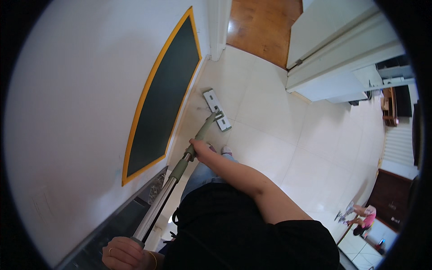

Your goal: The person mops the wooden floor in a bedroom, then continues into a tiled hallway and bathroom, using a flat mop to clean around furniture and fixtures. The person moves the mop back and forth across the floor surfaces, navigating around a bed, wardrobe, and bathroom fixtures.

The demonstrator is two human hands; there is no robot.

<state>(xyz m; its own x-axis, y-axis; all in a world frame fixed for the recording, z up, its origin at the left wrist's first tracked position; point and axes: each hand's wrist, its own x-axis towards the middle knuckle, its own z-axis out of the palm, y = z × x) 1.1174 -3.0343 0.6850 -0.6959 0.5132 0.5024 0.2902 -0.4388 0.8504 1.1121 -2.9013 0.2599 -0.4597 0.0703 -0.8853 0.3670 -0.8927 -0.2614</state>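
A flat mop stretches diagonally ahead of me, its steel pole (158, 204) fitted with green plastic grips. My left hand (123, 253), with a ring on one finger and a bracelet at the wrist, is closed around the pole's upper end. Lower down, my right hand (199, 150) grips the green lower section (205, 126). The rectangular grey-white mop head (217, 109) lies on the tiled floor (266, 101) near the wall's foot. Its underside is hidden. Beside the head, a small dark patch of what looks like hair or dust (202, 108) is on the floor.
A yellow-framed dark board (165, 101) is on the white wall (84, 84) at left. Ahead, a doorway leads to a wooden floor (263, 27), with an open white door (327, 27). My shoes (226, 150) are close behind the mop head. Another person (362, 216) is at far right.
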